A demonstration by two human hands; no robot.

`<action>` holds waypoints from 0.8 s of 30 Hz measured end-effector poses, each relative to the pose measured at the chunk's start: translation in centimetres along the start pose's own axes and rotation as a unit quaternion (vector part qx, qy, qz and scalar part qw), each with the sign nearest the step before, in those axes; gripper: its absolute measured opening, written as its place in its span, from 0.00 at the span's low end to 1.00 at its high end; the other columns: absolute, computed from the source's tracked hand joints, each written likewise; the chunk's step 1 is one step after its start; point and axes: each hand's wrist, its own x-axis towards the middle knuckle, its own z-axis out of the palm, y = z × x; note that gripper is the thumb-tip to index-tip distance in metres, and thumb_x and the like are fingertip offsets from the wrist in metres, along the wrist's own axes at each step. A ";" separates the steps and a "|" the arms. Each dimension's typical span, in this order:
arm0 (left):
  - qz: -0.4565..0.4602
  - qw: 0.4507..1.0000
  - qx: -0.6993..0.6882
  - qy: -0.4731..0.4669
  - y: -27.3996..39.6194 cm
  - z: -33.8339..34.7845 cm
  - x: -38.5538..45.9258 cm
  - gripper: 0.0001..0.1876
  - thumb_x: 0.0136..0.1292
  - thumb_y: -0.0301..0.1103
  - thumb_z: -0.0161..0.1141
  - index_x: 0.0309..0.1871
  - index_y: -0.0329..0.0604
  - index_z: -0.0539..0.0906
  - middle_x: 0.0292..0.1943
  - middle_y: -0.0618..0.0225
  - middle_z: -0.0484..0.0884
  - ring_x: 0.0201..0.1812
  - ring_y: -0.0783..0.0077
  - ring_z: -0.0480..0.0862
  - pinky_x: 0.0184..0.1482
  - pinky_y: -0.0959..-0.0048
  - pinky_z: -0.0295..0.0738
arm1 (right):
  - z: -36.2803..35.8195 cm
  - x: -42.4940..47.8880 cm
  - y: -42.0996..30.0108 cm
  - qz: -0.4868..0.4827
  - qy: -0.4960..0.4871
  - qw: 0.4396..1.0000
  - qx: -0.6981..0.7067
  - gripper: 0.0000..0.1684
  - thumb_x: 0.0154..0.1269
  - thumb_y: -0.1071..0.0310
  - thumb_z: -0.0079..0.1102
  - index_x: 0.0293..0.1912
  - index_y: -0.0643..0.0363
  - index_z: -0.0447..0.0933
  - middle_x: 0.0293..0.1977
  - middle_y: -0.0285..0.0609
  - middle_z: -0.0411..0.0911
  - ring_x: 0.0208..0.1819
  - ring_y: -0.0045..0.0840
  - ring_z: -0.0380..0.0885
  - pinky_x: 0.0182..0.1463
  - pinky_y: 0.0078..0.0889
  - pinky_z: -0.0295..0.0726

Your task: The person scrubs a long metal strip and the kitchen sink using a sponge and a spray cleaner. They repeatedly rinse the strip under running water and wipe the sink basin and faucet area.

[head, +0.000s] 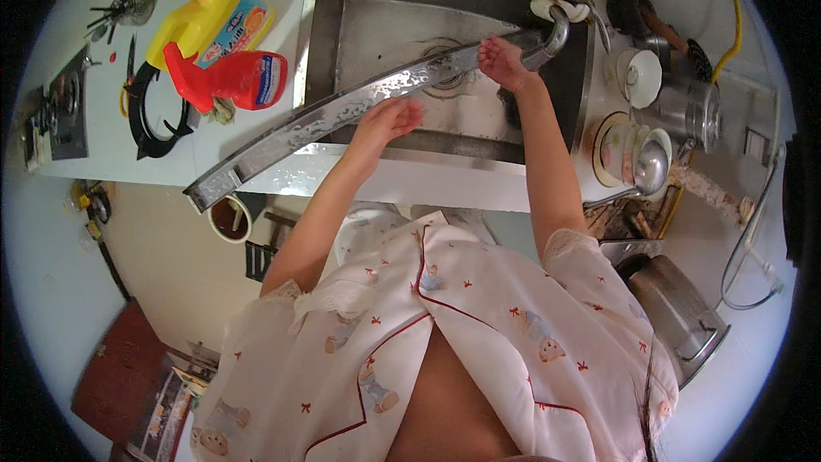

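Note:
A long, wet metal channel strip (333, 102) lies diagonally across the stainless steel sink (378, 25). Its near-left end juts past the counter's front edge, and drops or suds cover its surface. My left hand (391, 120) is just on the near side of the strip, with nothing visible in it and its fingers loosely bent. Over the strip's far-right part is my right hand (503, 63), its fingers curled; whether it touches the metal or holds something small is unclear. The curved faucet spout (557, 38) comes down close to the strip's right end.
Left of the sink lie a red spray bottle (237, 80), a yellow pump bottle (205, 22) and a black ring-shaped stove part (138, 115). Stacked bowls (622, 147), a ladle (651, 163) and a metal pot (686, 112) stand to the right. Below the counter is a bucket with dark liquid (229, 221).

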 end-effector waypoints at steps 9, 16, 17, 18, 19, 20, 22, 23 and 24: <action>0.015 0.996 -0.079 -0.037 -1.3 8.4 12.5 0.17 0.66 0.40 0.48 0.53 0.41 0.75 0.47 0.66 0.79 0.48 0.72 0.79 0.53 0.73 0.72 | 1.1 -5.7 -1.5 -0.204 0.183 0.959 -0.074 0.09 0.68 0.68 0.44 0.40 0.61 0.72 0.29 0.38 0.67 0.24 0.27 0.66 0.25 0.32 0.70; -0.017 0.998 -0.029 -0.053 -0.4 8.4 10.2 0.15 0.66 0.39 0.48 0.49 0.42 0.77 0.46 0.66 0.80 0.46 0.73 0.80 0.52 0.74 0.72 | 3.9 -14.3 -10.7 -0.447 0.021 0.886 -0.117 0.30 0.73 0.48 0.29 0.60 0.59 0.66 0.60 0.44 0.67 0.64 0.34 0.60 0.65 0.32 0.55; -0.021 0.999 -0.021 -0.043 -0.5 7.6 9.5 0.14 0.65 0.38 0.48 0.49 0.42 0.77 0.46 0.66 0.80 0.46 0.73 0.80 0.52 0.74 0.72 | 5.0 -14.7 -10.8 -0.481 0.045 0.856 -0.183 0.31 0.73 0.47 0.29 0.61 0.60 0.66 0.60 0.45 0.66 0.65 0.33 0.58 0.65 0.32 0.54; -0.018 0.999 -0.012 -0.035 -0.6 6.7 8.7 0.14 0.66 0.38 0.48 0.49 0.42 0.77 0.46 0.66 0.80 0.47 0.73 0.80 0.52 0.74 0.72 | 5.5 -14.6 -10.2 -0.483 0.060 0.848 -0.213 0.32 0.73 0.46 0.29 0.61 0.59 0.65 0.61 0.45 0.65 0.66 0.32 0.57 0.66 0.33 0.52; -0.016 1.000 -0.004 -0.027 -0.7 5.7 7.7 0.14 0.66 0.38 0.48 0.49 0.41 0.77 0.46 0.66 0.80 0.47 0.73 0.80 0.52 0.74 0.71 | 6.1 -14.1 -9.4 -0.482 0.073 0.839 -0.242 0.33 0.72 0.45 0.30 0.62 0.59 0.65 0.62 0.44 0.64 0.66 0.32 0.56 0.67 0.34 0.49; -0.013 1.000 0.004 -0.018 -0.8 4.6 6.9 0.14 0.66 0.38 0.48 0.49 0.41 0.77 0.46 0.66 0.80 0.47 0.73 0.79 0.52 0.74 0.71 | 7.0 -13.6 -8.4 -0.480 0.087 0.829 -0.272 0.34 0.72 0.44 0.30 0.63 0.59 0.64 0.63 0.44 0.63 0.67 0.31 0.55 0.68 0.35 0.47; 0.025 0.999 0.047 0.011 -0.7 2.7 5.0 0.14 0.67 0.36 0.47 0.49 0.40 0.77 0.46 0.65 0.80 0.47 0.72 0.79 0.53 0.74 0.71 | 10.0 -12.4 -4.1 -0.474 0.140 0.835 -0.242 0.37 0.71 0.41 0.31 0.67 0.57 0.56 0.65 0.42 0.59 0.65 0.30 0.56 0.68 0.32 0.47; 0.044 0.996 0.067 0.029 -0.7 1.3 4.1 0.13 0.68 0.35 0.47 0.49 0.40 0.77 0.46 0.65 0.80 0.48 0.72 0.79 0.54 0.74 0.71 | 10.9 -12.0 -2.5 -0.467 0.163 0.839 -0.228 0.39 0.70 0.39 0.32 0.69 0.57 0.52 0.66 0.40 0.57 0.64 0.30 0.57 0.67 0.30 0.47; 0.093 0.991 0.086 0.052 -1.6 -0.5 3.6 0.13 0.68 0.33 0.46 0.49 0.38 0.77 0.46 0.65 0.80 0.48 0.72 0.79 0.54 0.74 0.70 | 11.0 -12.1 -2.2 -0.484 0.154 0.844 -0.170 0.38 0.70 0.40 0.32 0.68 0.56 0.53 0.65 0.41 0.58 0.64 0.30 0.58 0.67 0.30 0.49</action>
